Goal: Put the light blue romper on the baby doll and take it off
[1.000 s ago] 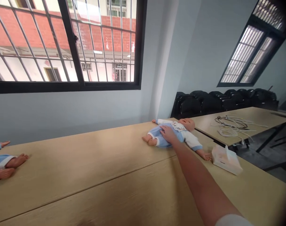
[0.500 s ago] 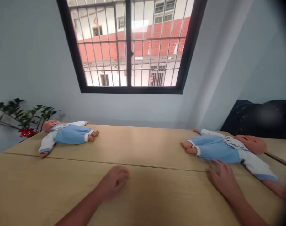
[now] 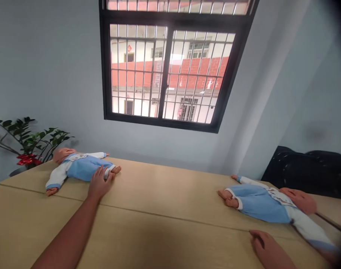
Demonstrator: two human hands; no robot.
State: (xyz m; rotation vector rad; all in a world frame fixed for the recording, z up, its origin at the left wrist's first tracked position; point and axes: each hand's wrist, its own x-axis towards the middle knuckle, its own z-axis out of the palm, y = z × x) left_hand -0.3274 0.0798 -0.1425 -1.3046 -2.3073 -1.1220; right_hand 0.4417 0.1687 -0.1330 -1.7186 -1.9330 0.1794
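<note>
On the left a baby doll [image 3: 82, 167], in blue trousers and a white top with blue cuffs, lies on its back on the wooden table [image 3: 159, 194]. My left hand [image 3: 100, 183] reaches over to it, fingers apart and resting on the lower trouser leg beside the feet. A second doll [image 3: 260, 201] in matching clothes lies on the right, its feet pointing toward the middle. Near the table's front edge, below that doll, is my right hand [image 3: 267, 248]. Its fingers are loosely bent with a gap at the thumb, and it holds nothing.
A potted plant [image 3: 30, 140] with a red bow [image 3: 28, 159] stands beyond the table's left end. A black padded chair back [image 3: 307, 168] is behind the right side. A barred window [image 3: 165, 74] is set in the grey wall ahead. Seams cross the tabletop.
My left hand has moved from the table's middle to the left doll's legs. My right hand has drawn back from the right doll's trousers toward me. The view has tilted.
</note>
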